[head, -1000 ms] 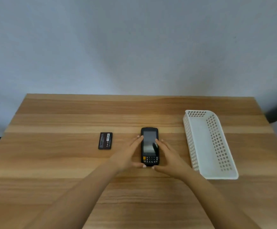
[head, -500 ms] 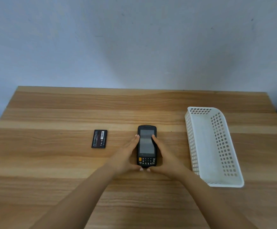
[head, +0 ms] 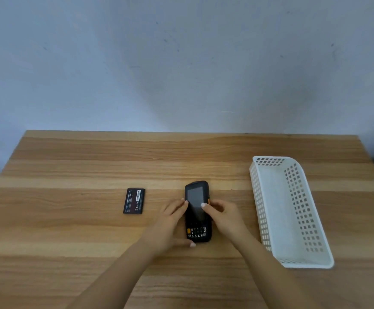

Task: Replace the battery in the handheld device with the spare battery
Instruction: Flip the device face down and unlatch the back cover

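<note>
A black handheld device (head: pixel 196 197) with a dark screen and a keypad at its near end lies face up in the middle of the wooden table (head: pixel 70 230). My left hand (head: pixel 170 224) clasps its left edge, thumb at the near corner. My right hand (head: pixel 226 216) grips its right edge, with a fingertip on the screen. The spare battery (head: pixel 134 201), a flat black rectangle with a white label, lies on the table to the left of the device, apart from both hands.
A white perforated plastic basket (head: pixel 293 262) stands on the table to the right of the device, with nothing in it. A pale blue wall rises behind the table's far edge.
Both hands have closed in on the device's sides, and the right hand's fingers have curled over its edge onto the screen. The battery and basket have not moved.
</note>
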A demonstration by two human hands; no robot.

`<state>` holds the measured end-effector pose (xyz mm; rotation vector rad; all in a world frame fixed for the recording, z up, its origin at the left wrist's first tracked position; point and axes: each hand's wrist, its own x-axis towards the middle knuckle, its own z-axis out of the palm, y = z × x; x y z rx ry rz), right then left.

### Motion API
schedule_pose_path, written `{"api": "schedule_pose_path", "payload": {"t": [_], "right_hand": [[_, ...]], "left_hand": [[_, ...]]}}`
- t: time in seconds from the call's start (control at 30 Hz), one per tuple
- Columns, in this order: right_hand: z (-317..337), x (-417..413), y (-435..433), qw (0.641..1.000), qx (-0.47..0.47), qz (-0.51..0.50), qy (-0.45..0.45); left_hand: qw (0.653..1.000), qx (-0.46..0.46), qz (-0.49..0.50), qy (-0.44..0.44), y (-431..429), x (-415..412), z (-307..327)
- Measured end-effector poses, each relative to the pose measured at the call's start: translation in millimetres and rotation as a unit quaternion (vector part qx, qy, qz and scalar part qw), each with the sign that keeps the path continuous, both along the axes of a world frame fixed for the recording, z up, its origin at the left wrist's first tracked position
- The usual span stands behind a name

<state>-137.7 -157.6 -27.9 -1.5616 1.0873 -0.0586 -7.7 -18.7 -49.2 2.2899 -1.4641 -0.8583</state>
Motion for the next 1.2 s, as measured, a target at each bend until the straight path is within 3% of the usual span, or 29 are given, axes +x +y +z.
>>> {"api": "schedule_pose_path", "payload": {"t": [0.1,0.2,0.43,0.6,0.73,0.93,1.2], "right_hand": [[6.6,-3.2,7.4,0.994,-0.095,-0.055,0.015],[13.8,-9.1,16.3,0.989,-0.122,-0.089,-0.001],[4.3,-3.7,23.3,0.994,0.033,-0.066,-0.08],[-4.1,4.2,20.2,0.997,0.044,-0.035,-0.051],[-6.6,9.3,20.2,0.997,0.052,-0.033,-0.049],[-7.0,6.3,16.8,0.998,0.028,-0.036,-0.038],[-8.6,4.1,9.3,0.999,-0.001,-0.021,-0.032]], "left_hand": [[0.998,-0.037,0.011,0.047,-5.6,-9.9,16.0],[0.992,-0.06,0.013,0.108,-13.4,-23.4,26.6],[0.979,-0.069,0.067,0.178,-2.5,-13.8,20.4],[0.971,-0.031,0.061,0.229,12.5,10.6,12.9],[0.972,-0.001,0.069,0.223,17.3,20.4,5.1],[0.99,-0.021,0.07,0.117,15.2,15.9,-1.3],[0.987,-0.033,0.1,0.125,8.1,0.7,-1.3]]}}
